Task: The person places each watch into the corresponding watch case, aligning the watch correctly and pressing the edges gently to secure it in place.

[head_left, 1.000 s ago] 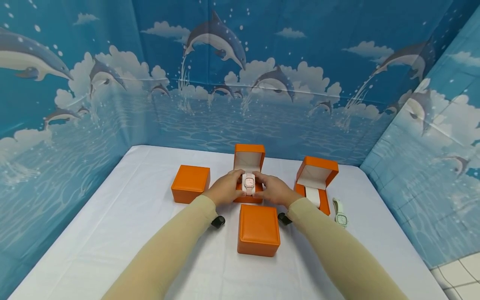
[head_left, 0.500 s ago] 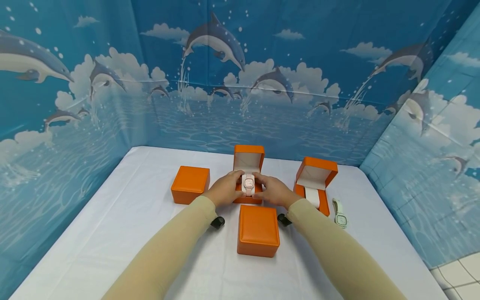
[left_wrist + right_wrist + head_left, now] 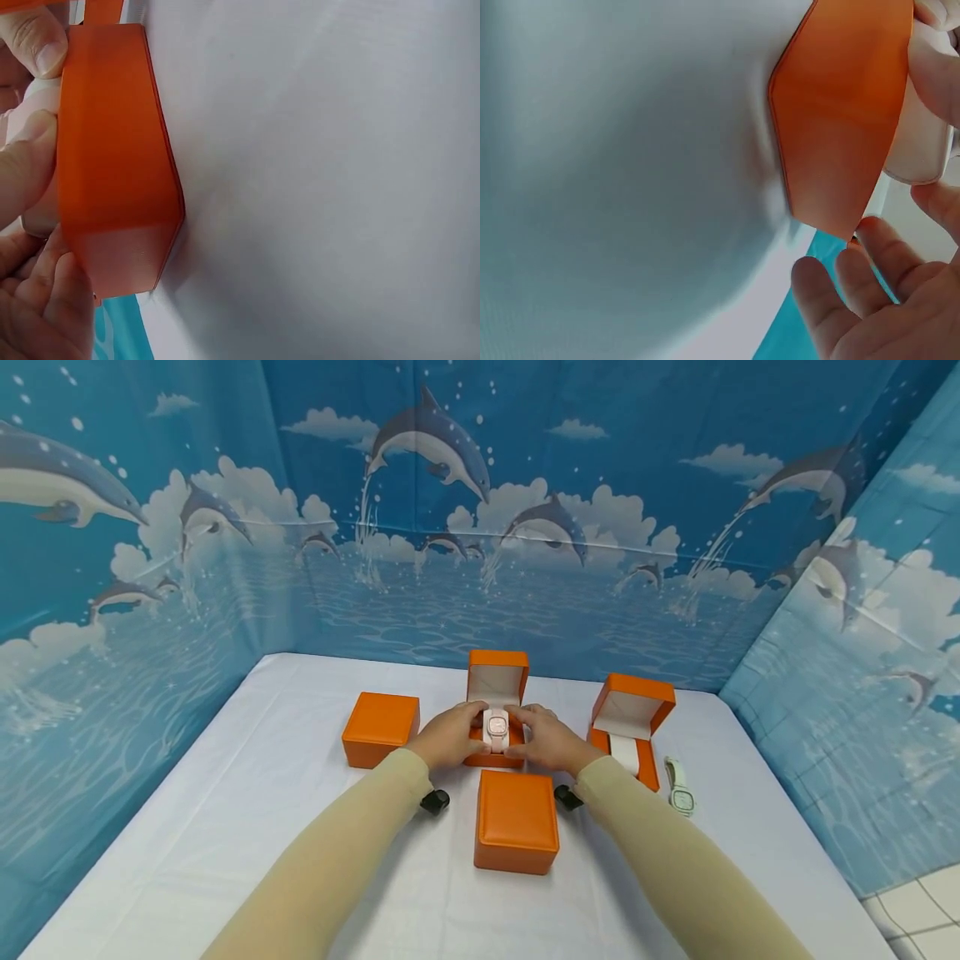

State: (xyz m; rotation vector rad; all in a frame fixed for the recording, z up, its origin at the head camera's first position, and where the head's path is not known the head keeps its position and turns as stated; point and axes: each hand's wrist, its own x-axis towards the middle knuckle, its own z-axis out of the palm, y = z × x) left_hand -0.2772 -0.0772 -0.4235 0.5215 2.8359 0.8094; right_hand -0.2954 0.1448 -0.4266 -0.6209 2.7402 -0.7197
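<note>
A pink wristwatch (image 3: 497, 725) is wrapped round a pale cushion (image 3: 919, 142) at the middle box (image 3: 498, 677), whose orange lid stands raised at the back. My left hand (image 3: 447, 737) grips the cushion from its left side, thumb near the front and fingers towards the back. From the opposite side my right hand (image 3: 553, 742) pinches the same cushion. In the right wrist view, the right hand's outer fingers spread beside the orange wall. Both wrist views show the cushion partly inside the box; its lower part is hidden.
Closed orange boxes stand at left (image 3: 381, 728) and in front (image 3: 517, 821), between my forearms. Right of my hands is another open box (image 3: 634, 710) with a bare white cushion (image 3: 625, 754). A pale green wristwatch (image 3: 680, 787) lies beside it on the white tablecloth (image 3: 225, 827).
</note>
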